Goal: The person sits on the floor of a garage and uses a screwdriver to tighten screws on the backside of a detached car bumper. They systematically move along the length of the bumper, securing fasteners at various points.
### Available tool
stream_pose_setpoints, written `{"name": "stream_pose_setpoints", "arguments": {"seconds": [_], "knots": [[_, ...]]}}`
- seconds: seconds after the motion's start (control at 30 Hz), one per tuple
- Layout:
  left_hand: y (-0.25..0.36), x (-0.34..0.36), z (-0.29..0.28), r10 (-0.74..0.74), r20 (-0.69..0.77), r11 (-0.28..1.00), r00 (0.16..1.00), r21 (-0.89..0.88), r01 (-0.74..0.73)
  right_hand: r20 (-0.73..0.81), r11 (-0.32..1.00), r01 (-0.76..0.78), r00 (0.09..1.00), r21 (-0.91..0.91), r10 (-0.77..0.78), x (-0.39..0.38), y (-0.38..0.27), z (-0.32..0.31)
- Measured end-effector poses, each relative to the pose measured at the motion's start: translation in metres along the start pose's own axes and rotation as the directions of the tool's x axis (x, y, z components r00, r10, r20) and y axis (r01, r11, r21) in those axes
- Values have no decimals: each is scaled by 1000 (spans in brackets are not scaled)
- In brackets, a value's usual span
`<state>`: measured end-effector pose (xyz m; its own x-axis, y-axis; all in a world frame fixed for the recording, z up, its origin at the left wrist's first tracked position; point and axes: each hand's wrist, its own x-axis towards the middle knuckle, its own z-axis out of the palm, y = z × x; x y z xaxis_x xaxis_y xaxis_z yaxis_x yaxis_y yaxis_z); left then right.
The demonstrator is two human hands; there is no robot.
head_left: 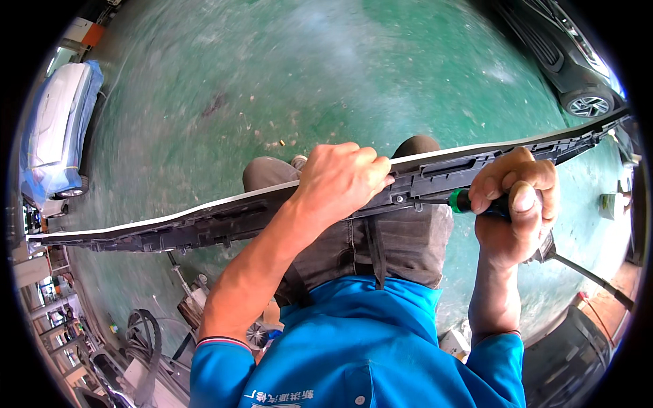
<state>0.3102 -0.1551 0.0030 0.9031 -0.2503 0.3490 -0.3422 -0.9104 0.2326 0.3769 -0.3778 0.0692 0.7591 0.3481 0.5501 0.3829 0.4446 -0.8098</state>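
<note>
Across my lap lies a long black plastic car trim strip [258,205] with a white front edge, stretching from far left to far right. My left hand [343,177] is closed over its middle, fingers wrapped round the upper edge. In my right hand [513,204] is a screwdriver [460,200] with a green and black handle, gripped in curled fingers. Its thin shaft points left toward a small round fastener [400,199] on the strip; whether the tip touches it I cannot tell. My knees are under the strip.
A white car [62,129] partly wrapped in blue film stands at the left, a dark car [571,54] at the upper right. Green floor [306,75] spreads ahead. Coiled hose [143,347] and shelves [58,319] are at the lower left, a white bucket [611,206] at the right.
</note>
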Motion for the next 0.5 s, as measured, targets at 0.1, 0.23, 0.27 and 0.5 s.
{"name": "stream_pose_setpoints", "arguments": {"seconds": [0.1, 0.23, 0.27, 0.5], "knots": [[0, -1, 1, 9, -19, 1000, 1000, 0, -9, 12, 1000, 1, 1000, -3, -1, 0, 6, 5], [0, -3, 2, 8, -30, 1000, 1000, -12, -9, 14, 1000, 3, 1000, -14, -3, 0, 8, 7], [1, -3, 2, 9, -33, 1000, 999, -16, -10, 16, 1000, 1, 1000, -16, -1, 0, 8, 8], [2, -3, 1, 1, -42, 1000, 999, -27, -2, 9, 1000, -26, 1000, -12, 26, -2, 10, 10]]}}
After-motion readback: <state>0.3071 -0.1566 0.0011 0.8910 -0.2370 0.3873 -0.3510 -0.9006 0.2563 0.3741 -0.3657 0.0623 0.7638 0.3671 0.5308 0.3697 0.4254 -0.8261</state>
